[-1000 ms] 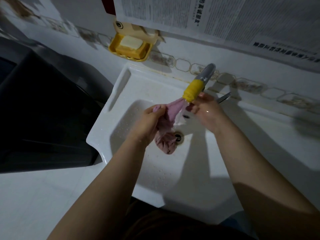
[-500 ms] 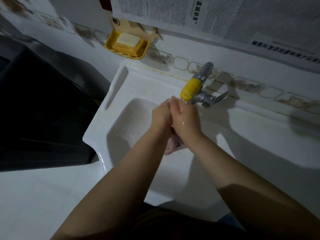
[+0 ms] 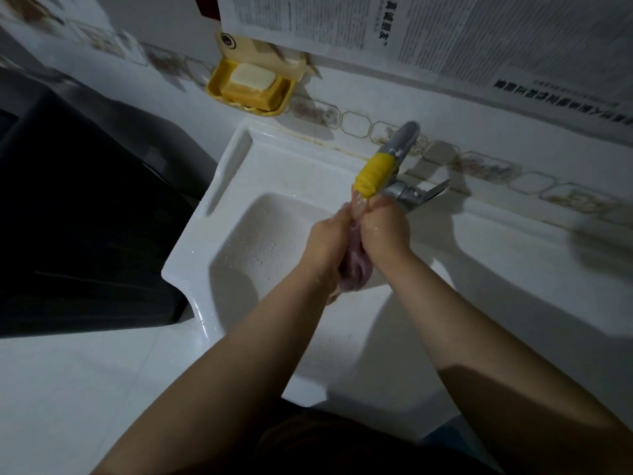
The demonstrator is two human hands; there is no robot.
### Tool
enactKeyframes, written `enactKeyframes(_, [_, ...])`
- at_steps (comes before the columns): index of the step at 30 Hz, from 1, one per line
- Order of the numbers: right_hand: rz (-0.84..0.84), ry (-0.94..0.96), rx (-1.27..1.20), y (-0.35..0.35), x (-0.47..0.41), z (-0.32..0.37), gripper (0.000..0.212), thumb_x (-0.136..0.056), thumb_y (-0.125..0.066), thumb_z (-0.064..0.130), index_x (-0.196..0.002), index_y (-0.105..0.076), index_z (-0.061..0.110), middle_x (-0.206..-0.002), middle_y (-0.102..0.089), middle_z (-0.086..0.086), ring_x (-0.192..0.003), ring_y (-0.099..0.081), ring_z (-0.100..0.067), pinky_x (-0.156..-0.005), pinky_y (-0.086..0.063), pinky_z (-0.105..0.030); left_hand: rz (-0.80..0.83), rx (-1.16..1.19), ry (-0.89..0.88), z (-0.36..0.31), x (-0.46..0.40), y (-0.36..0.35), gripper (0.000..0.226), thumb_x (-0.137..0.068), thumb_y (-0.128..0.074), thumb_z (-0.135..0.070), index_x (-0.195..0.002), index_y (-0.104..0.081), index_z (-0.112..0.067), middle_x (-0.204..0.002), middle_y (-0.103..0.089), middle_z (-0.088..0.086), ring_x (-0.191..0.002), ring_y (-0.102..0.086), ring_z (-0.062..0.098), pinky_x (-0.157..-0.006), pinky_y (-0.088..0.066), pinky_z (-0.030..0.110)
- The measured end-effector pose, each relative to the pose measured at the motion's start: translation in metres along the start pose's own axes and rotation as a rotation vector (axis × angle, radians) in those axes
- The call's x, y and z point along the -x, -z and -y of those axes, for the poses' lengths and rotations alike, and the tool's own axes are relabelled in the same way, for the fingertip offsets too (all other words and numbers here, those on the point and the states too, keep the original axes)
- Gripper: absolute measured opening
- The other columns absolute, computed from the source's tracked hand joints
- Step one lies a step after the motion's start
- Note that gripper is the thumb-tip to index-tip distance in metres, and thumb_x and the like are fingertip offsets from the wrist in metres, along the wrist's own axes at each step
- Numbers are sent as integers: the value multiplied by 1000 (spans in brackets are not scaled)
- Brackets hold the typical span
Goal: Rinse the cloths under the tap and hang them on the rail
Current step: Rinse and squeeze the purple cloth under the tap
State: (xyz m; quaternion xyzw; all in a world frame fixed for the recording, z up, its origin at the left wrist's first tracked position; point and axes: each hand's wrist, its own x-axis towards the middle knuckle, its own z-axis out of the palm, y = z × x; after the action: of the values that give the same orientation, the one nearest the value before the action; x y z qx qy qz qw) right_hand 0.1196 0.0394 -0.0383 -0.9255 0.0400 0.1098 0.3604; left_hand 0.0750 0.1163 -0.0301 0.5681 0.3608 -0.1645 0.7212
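While water is running from the tap (image 3: 374,172) at one o'clock, the left hand (image 3: 327,240) and right hand (image 3: 386,231) are squeezing the soft, sodden, slippery pink cloth (image 3: 356,269) between them, bunched over the sink (image 3: 239,241).

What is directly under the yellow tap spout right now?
Running water, then both hands, left hand and right hand, gripping a pink cloth over the sink. The drain is hidden beneath them.
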Motion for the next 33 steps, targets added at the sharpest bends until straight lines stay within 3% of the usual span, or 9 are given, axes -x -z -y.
enactKeyframes(2, [-46, -35, -301, 1, -2, -5, 38, -96, -47, 16, -58, -45, 15, -64, -53, -3, -64, -50, -20, -61, -35, -25, -10, -96, -50, 7, -6, 17, 47, -99, -44, -45, -93, -70, -6, -92, -73, 19, -90, -70, 32, -84, -56, 39])
enactKeyframes(5, [19, -119, -704, 6, -4, -15, 34, -91, -59, 14, -57, -61, 17, -56, -63, 6, -54, -55, -4, -63, -42, -23, 84, -56, -79, 13, -6, 43, 28, -101, -44, -18, -104, -68, -3, -101, -69, 21, -95, -64, 33, -83, -53, 39])
enactKeyframes(12, [120, -111, -825, 13, -1, -24, 27, -91, -59, 16, -67, -69, 23, -68, -69, 9, -74, -63, -12, -76, -49, -31, 297, 152, 50, 4, 0, 55, 30, -101, -38, -14, -100, -64, 2, -95, -68, 17, -83, -66, 24, -75, -53, 33])
enactKeyframes(15, [94, -42, -656, 16, 8, -12, 28, -89, -62, 24, -62, -62, 20, -62, -61, 6, -66, -55, -7, -70, -43, -27, 251, 357, 81, 1, -3, 44, 44, -101, -38, -24, -76, -70, -5, -74, -70, 12, -66, -69, 20, -69, -53, 31])
enactKeyframes(18, [142, 189, -316, -3, 39, 6, 45, -93, -56, 36, -53, -46, 19, -52, -52, 0, -52, -49, -9, -59, -42, -28, 78, 366, 64, 5, -8, 26, 37, -101, -38, -32, -81, -55, -6, -58, -62, 10, -52, -62, 18, -50, -51, 22])
enactKeyframes(22, [-31, 80, -40, -8, 21, 11, 44, -97, -45, 43, -70, -61, 11, -78, -66, -19, -76, -62, -32, -68, -44, -34, 46, 250, 50, 6, 5, -3, 40, -101, -40, -37, -78, -55, -8, -44, -56, 1, -34, -54, 9, -35, -43, 15])
enactKeyframes(26, [-151, 129, -62, -6, 24, 11, 43, -98, -45, 35, -81, -64, 1, -80, -66, -23, -80, -63, -33, -65, -39, -33, 28, 130, 33, 4, -5, -2, 38, -100, -44, -40, -77, -57, -13, -60, -59, 1, -37, -56, 6, -38, -47, 16])
enactKeyframes(29, [-129, 208, 27, -13, 41, 10, 44, -100, -41, 37, -81, -64, 4, -82, -67, -22, -79, -62, -35, -62, -37, -35, 71, 96, 4, 5, -11, 7, 38, -101, -41, -40, -77, -56, -14, -50, -62, -5, -42, -58, 5, -43, -49, 18])
enactKeyframes(33, [-55, 3, -132, 5, -1, -12, 23, -96, -47, 32, -81, -58, 17, -84, -62, -11, -89, -61, -32, -67, -37, -29, 201, -188, -62, 2, -6, 14, 49, -100, -42, -46, -101, -67, -4, -92, -72, 19, -85, -69, 30, -85, -57, 43])
